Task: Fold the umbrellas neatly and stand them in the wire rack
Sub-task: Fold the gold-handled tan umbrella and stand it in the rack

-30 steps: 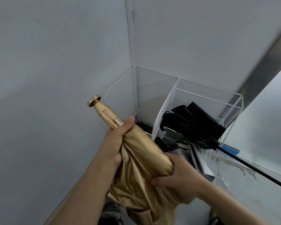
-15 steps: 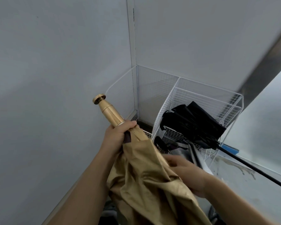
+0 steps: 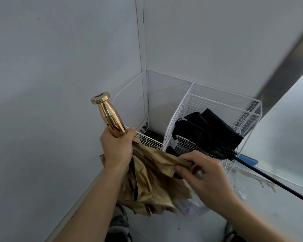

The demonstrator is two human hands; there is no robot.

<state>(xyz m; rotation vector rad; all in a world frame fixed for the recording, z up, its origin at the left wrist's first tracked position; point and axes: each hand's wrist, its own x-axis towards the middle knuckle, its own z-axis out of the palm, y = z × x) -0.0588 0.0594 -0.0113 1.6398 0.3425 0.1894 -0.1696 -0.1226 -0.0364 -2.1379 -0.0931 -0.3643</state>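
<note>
Left hand clenched round the gold umbrella below its handle, forearm extended, right hand pinched on its fabric, wrist bent.

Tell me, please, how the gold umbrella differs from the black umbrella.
The left hand and right hand hold the gold umbrella, handle up; the black umbrella leans untouched in the wire rack. Gold has a stubby handle; black, a long thin shaft. Both canopies are loosely bunched.

bare forearms, bare left hand and right hand, grey sneakers
</note>
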